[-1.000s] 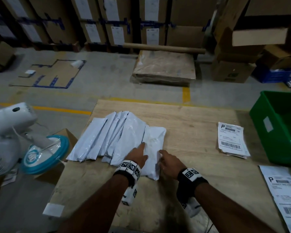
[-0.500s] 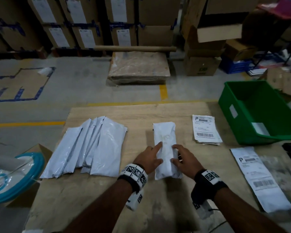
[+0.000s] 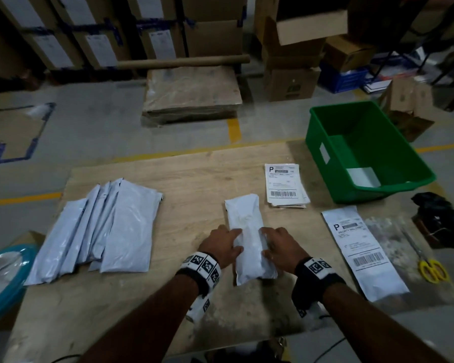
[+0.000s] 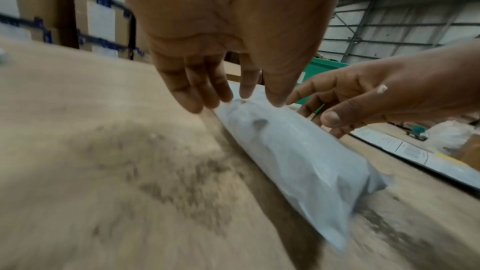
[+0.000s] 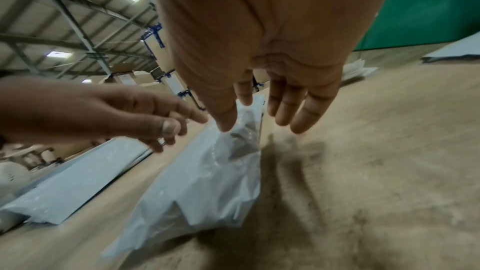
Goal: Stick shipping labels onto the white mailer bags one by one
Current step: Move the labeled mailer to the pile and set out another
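Note:
A plump white mailer bag (image 3: 247, 231) lies lengthwise in the middle of the wooden table (image 3: 194, 179). My left hand (image 3: 220, 244) touches its left side and my right hand (image 3: 281, 247) its right side, both with fairly straight fingers. In the left wrist view my left fingertips (image 4: 221, 98) rest at the edge of the mailer bag (image 4: 291, 151). In the right wrist view my right thumb (image 5: 226, 118) touches the mailer bag (image 5: 207, 176). A stack of shipping labels (image 3: 285, 184) lies just beyond, to the right. A fanned pile of unlabelled mailers (image 3: 102, 226) lies on the left.
A labelled mailer (image 3: 362, 250) lies to my right, with yellow-handled scissors (image 3: 433, 268) and a black object (image 3: 446, 218) beyond it. A green bin (image 3: 325, 132) stands at the table's back right. A fan (image 3: 0, 273) sits off the left edge. Cardboard boxes line the floor behind.
Both hands have slid one mailer bag from the pile's right edge to the table's middle, nearer the label stack. The view has turned to the right.

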Demonstrator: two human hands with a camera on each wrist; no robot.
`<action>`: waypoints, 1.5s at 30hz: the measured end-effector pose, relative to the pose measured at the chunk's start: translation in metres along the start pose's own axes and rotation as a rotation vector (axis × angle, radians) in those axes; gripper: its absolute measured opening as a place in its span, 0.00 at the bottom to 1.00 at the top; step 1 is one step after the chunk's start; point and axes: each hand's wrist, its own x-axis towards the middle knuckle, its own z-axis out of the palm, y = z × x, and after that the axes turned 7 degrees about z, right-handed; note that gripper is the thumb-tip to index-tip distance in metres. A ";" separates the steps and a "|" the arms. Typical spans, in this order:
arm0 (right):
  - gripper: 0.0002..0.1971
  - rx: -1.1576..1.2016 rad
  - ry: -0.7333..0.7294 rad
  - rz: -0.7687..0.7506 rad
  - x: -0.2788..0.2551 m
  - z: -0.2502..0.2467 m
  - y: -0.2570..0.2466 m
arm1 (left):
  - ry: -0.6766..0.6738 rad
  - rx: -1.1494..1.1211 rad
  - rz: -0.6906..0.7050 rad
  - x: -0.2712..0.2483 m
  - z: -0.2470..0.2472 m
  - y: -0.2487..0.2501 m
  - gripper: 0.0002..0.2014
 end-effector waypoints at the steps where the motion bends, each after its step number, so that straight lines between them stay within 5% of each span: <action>1: 0.34 -0.045 0.043 -0.034 0.003 -0.001 0.002 | 0.043 0.055 0.013 0.001 -0.005 0.002 0.28; 4: 0.34 -0.159 0.100 -0.139 0.005 -0.008 -0.002 | 0.092 0.234 0.083 0.011 -0.015 0.011 0.32; 9: 0.27 -0.332 0.023 -0.307 0.002 -0.006 -0.010 | -0.060 0.389 0.201 0.046 -0.020 0.012 0.33; 16: 0.27 -0.405 -0.087 -0.297 0.002 -0.013 -0.006 | -0.150 0.495 0.157 0.072 -0.024 0.014 0.25; 30: 0.25 -0.285 -0.194 -0.238 0.019 -0.021 -0.010 | -0.156 0.345 0.177 0.079 -0.007 -0.022 0.48; 33: 0.30 -0.264 -0.177 -0.233 0.027 -0.026 -0.013 | -0.124 0.395 0.170 0.069 -0.003 -0.023 0.56; 37: 0.41 -0.513 -0.118 -0.281 0.038 -0.027 -0.019 | -0.086 0.487 0.213 0.058 0.001 -0.014 0.62; 45: 0.51 -0.673 -0.154 -0.323 0.060 -0.028 -0.017 | -0.068 0.424 0.161 0.044 0.015 -0.005 0.61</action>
